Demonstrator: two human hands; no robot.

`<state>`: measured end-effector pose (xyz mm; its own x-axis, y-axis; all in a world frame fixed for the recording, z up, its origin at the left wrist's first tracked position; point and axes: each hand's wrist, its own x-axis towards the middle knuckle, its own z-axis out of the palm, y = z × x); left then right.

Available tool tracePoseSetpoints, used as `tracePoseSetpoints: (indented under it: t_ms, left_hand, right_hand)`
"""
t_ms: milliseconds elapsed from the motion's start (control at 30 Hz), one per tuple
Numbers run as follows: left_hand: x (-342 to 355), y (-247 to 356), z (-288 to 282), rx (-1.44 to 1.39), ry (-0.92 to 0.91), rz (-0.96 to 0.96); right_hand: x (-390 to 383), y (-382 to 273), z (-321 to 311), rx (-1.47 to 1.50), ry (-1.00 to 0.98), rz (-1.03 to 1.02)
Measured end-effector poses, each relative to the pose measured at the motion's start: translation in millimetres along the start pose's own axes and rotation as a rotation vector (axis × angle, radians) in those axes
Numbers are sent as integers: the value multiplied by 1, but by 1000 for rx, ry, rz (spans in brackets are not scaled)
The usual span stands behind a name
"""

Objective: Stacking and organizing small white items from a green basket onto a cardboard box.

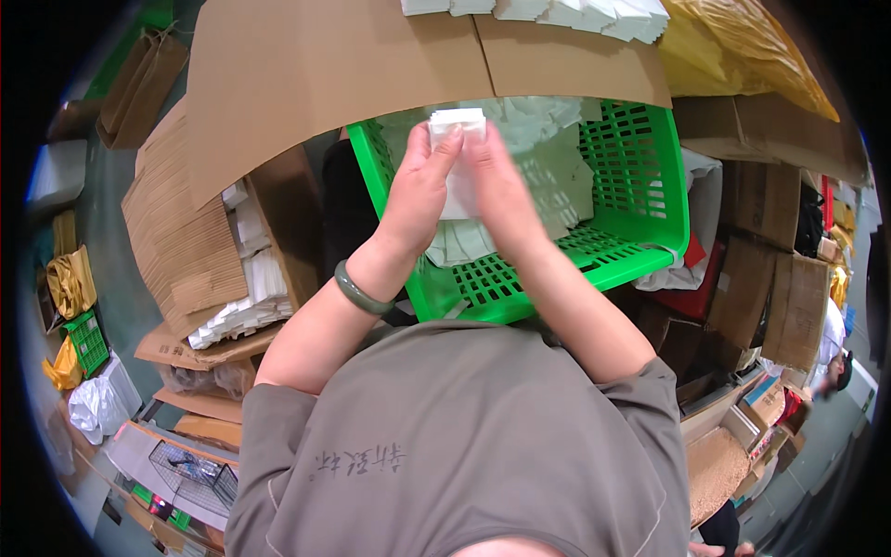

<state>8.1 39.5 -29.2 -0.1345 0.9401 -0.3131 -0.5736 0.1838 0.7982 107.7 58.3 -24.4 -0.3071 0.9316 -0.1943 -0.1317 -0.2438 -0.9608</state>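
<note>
My left hand (417,186) and my right hand (502,186) are raised together over a green plastic basket (634,267). Between them they grip a small stack of thin white pieces (457,116), thumbs lying on its near face. Whether the pieces are paper or small bags, I cannot tell. A dark bangle circles my left wrist. Many similar flat white pieces (557,176) lie loosely in the basket below. My right forearm looks slightly blurred.
A brown cardboard sheet (362,65) overhangs the basket's far side, with more white stacks (575,17) on it. On the left stands a cardboard box (278,204) holding white bundles (264,278). A yellow plastic bag (742,51) and stacked cartons (742,288) are on the right.
</note>
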Motion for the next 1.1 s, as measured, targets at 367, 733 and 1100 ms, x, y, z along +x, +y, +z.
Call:
tracePoseSetpoints:
  t_ms: [367, 733, 1100]
  left_hand:
    - [-2, 14, -16, -429, -137, -115]
    - [-2, 16, -25, -726, -359, -195]
    - [3, 17, -19, -564, -244, -213]
  right_hand:
    - [43, 46, -82, -1158, -608, 507]
    - [43, 180, -130, -1611, -708, -167]
    - [60, 157, -137, -1523, -809, 417]
